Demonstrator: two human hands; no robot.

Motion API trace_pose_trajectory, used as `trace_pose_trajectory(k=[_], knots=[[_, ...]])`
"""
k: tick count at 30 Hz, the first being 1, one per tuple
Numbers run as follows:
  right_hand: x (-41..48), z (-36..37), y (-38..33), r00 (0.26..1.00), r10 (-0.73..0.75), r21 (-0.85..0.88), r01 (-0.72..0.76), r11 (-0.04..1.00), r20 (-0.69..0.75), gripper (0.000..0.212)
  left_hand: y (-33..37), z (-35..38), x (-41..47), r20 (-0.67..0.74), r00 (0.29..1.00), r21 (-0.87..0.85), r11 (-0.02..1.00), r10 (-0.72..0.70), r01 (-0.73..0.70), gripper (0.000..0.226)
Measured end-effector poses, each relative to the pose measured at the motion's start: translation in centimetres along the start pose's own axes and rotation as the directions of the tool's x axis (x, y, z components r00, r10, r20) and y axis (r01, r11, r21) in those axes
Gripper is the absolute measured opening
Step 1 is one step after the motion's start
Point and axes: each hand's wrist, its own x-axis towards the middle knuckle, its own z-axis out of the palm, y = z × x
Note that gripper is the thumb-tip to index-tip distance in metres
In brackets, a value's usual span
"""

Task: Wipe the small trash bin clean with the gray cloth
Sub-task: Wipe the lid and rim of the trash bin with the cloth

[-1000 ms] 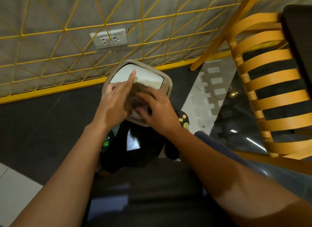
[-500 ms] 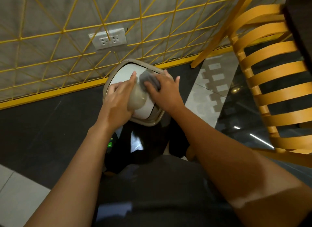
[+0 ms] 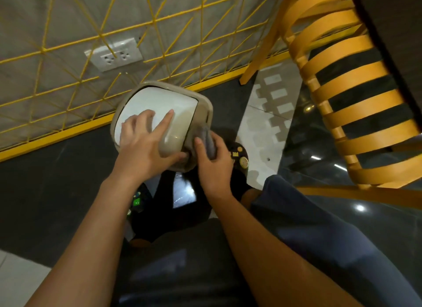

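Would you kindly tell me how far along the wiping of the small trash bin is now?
Midway, seemingly. Done: the small trash bin shows no visible dirt on its white top, though cleanliness is hard to judge. In hand: the left hand holds the bin while the right hand presses the gray cloth against its right rim. Left: the lower walls, hidden, probably remain.

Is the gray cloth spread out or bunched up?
Bunched: the right hand grips the gray cloth wadded against the rim of the small trash bin.
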Motion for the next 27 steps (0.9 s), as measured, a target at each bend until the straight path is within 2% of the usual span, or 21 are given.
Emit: trace_pose_trajectory(k=[4, 7, 11, 16, 20, 23, 25, 26, 27], knots=[[-0.4, 1.6, -0.2, 1.000, -0.010, 0.009, 0.010, 1.000, 0.006, 0.042, 0.0, 0.7, 0.3, -0.021, 1.000, 0.019, 1.000, -0.012, 0.013, 0.075], [1.2, 1.3, -1.3, 1.000, 0.016, -0.007, -0.016, 1.000, 0.022, 0.039, 0.2, 0.6, 0.4, 0.013, 0.999, -0.015, 0.999, -0.049, 0.049, 0.076], [4.8, 0.8, -2.7, 0.993, 0.106, -0.117, -0.100, 0.988, 0.052, 0.037, 0.4, 0.4, 0.4, 0.025, 0.999, -0.038, 0.998, -0.048, 0.049, 0.077], [5.5, 0.2, -2.4, 0.988, 0.123, -0.173, -0.106, 0.979, 0.092, 0.037, 0.3, 0.4, 0.4, 0.030, 0.998, -0.023, 0.998, -0.051, 0.052, 0.080], [3.5, -1.2, -0.6, 0.952, 0.247, -0.059, -0.240, 0.969, 0.183, 0.020, 0.4, 0.4, 0.4, 0.038, 0.997, -0.032, 0.997, -0.065, 0.066, 0.079], [3.3, -2.1, 0.4, 0.905, 0.406, 0.155, -0.422, 0.893, 0.126, 0.008, 0.4, 0.3, 0.3, 0.044, 0.997, -0.049, 0.997, -0.061, 0.063, 0.078], [4.0, -2.6, 0.6, 0.859, 0.507, 0.301, -0.502, 0.811, 0.066, 0.026, 0.4, 0.1, 0.3, 0.040, 0.998, -0.055, 0.997, -0.055, 0.057, 0.078], [4.5, -2.8, 0.6, 0.854, 0.518, 0.320, -0.504, 0.802, 0.044, 0.035, 0.5, 0.1, 0.3, 0.037, 0.998, -0.046, 0.998, -0.051, 0.053, 0.078], [5.0, -3.1, 0.6, 0.864, 0.502, 0.303, -0.488, 0.819, 0.034, 0.034, 0.5, 0.1, 0.3, 0.034, 0.998, -0.033, 0.998, -0.051, 0.052, 0.078]])
